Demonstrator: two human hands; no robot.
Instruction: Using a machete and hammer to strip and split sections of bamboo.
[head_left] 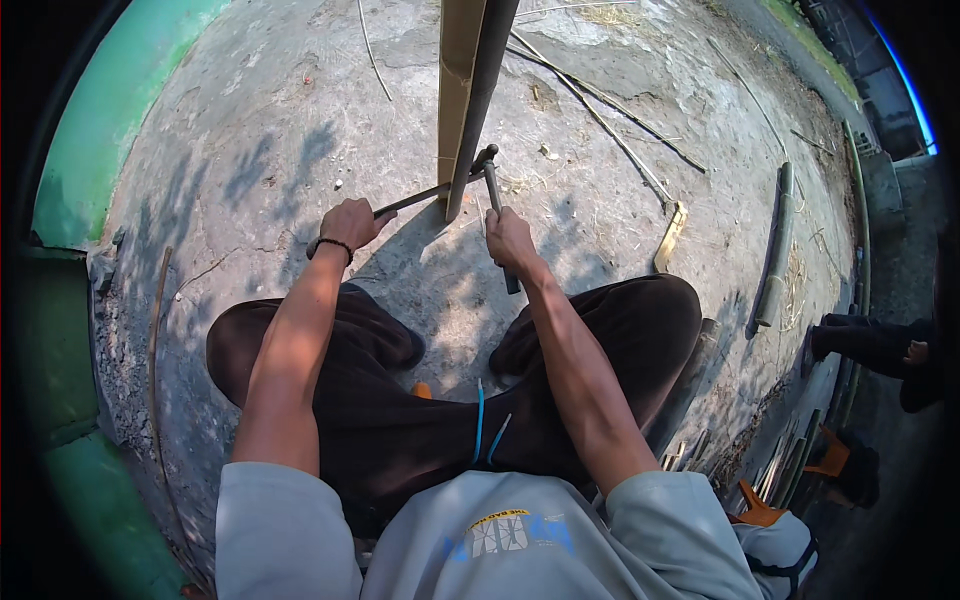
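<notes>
An upright length of split bamboo (458, 80) stands in front of me, its pale inner side facing left. My left hand (350, 226), wearing a dark beaded bracelet, is closed round the near end of a long, dark, narrow blade-like tool (412, 199). That tool slants up to the right and meets the bamboo near its lower end. In my right hand (511, 238) is a hammer (491, 185), gripped by its handle. The hammer's head is at the tool's far end, just right of the bamboo; whether the two touch, I cannot tell.
Thin bamboo strips (610, 105) and a pale split piece (671, 237) lie on the concrete ground beyond my right hand. A thick bamboo length (776, 245) lies farther right. Another person's leg (868, 340) shows at the right edge. A green wall (100, 130) borders the left.
</notes>
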